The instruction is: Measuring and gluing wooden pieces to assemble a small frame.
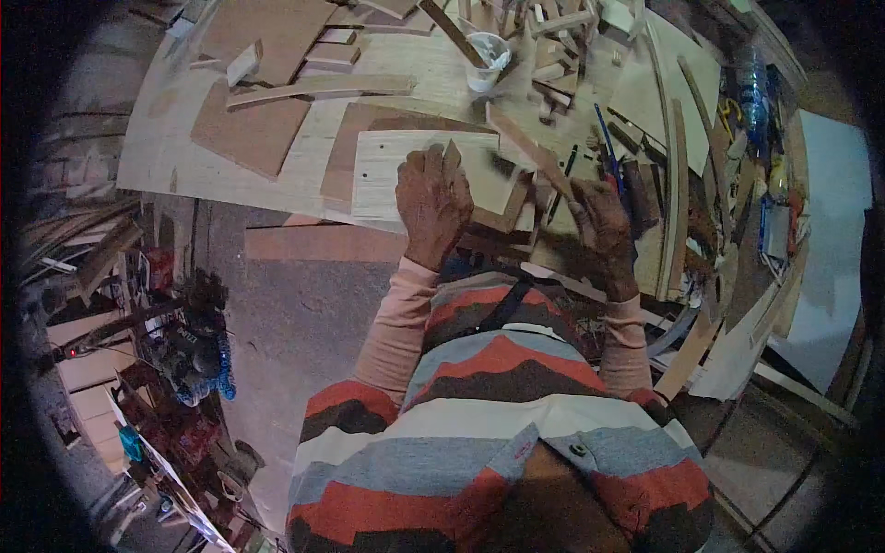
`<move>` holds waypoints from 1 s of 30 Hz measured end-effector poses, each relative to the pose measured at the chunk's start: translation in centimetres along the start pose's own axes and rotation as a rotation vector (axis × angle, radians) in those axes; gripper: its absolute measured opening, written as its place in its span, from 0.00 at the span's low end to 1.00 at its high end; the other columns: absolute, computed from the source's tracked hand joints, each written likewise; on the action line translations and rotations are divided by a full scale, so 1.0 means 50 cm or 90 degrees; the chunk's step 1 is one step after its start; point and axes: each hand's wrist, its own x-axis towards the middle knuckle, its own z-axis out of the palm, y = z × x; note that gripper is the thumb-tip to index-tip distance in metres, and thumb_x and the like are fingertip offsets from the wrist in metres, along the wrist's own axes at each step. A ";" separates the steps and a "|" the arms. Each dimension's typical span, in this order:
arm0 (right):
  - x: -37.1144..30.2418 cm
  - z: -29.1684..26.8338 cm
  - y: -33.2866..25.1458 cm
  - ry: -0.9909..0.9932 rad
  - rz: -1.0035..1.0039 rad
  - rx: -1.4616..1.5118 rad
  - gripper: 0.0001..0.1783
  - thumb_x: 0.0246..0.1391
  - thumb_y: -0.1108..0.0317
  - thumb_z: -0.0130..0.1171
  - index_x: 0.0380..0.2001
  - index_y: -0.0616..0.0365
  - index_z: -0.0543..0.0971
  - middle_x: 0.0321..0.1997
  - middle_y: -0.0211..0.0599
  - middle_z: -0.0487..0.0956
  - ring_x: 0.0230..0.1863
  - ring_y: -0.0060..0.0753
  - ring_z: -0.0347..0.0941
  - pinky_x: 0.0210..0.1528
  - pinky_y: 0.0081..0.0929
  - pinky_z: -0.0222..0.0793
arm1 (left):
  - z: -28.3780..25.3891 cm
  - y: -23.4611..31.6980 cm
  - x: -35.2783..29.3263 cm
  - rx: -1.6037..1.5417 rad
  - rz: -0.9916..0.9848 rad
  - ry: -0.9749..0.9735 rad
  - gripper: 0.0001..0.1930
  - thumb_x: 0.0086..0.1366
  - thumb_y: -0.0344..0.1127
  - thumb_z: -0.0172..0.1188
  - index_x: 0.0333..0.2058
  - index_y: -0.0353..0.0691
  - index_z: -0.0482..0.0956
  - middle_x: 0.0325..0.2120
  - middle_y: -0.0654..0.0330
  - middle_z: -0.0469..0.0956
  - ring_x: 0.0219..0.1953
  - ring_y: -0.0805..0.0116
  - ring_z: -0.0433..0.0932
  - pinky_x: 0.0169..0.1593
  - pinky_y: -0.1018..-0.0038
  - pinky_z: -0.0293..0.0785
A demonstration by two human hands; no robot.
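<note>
My left hand (432,201) rests on a pale wood panel (373,152) with small dark holes near its left edge. Its fingers lie against the panel, and their tips are hard to make out. My right hand (601,221), slightly blurred, is closed on the near end of a narrow wood strip (527,143). That strip slants away to the left, over the panel's right side. Beneath the panel shows a brown board (341,161). A dark pen-like tool (572,158) lies just beyond my right hand.
A white plastic cup (483,74) with a stick in it stands farther back. Wood blocks (553,74) are heaped beside it. At left, a long strip (318,89) crosses brown boards (249,134). Long slats (678,184) and a clear bottle (751,88) crowd the right side.
</note>
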 end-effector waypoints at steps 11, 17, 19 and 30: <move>0.033 -0.035 0.120 0.009 -0.113 -0.093 0.19 0.52 0.74 0.62 0.49 0.52 0.83 0.46 0.43 0.79 0.47 0.48 0.77 0.46 0.38 0.75 | -0.033 0.007 -0.031 -0.105 -0.174 -0.107 0.26 0.63 0.35 0.62 0.57 0.29 0.68 0.45 0.42 0.75 0.43 0.48 0.77 0.46 0.59 0.75; 0.031 -0.020 0.110 -0.041 -0.144 -0.025 0.21 0.50 0.75 0.63 0.49 0.50 0.83 0.45 0.43 0.79 0.44 0.49 0.79 0.45 0.39 0.75 | -0.056 -0.037 0.013 -0.151 -0.042 -0.093 0.27 0.65 0.33 0.62 0.60 0.32 0.67 0.49 0.47 0.76 0.47 0.58 0.78 0.50 0.65 0.77; 0.035 -0.011 0.096 -0.032 -0.168 0.001 0.21 0.49 0.75 0.63 0.49 0.50 0.83 0.45 0.43 0.79 0.43 0.49 0.79 0.44 0.39 0.76 | -0.040 -0.053 0.013 -0.237 -0.064 -0.089 0.26 0.67 0.30 0.59 0.62 0.33 0.65 0.52 0.48 0.76 0.51 0.58 0.78 0.54 0.64 0.76; 0.046 0.002 0.093 -0.098 -0.179 0.032 0.27 0.45 0.68 0.65 0.54 0.47 0.81 0.47 0.43 0.79 0.48 0.52 0.76 0.50 0.42 0.73 | -0.009 -0.097 0.018 -0.416 -0.107 -0.141 0.28 0.59 0.28 0.62 0.60 0.35 0.69 0.44 0.49 0.81 0.47 0.52 0.80 0.55 0.62 0.73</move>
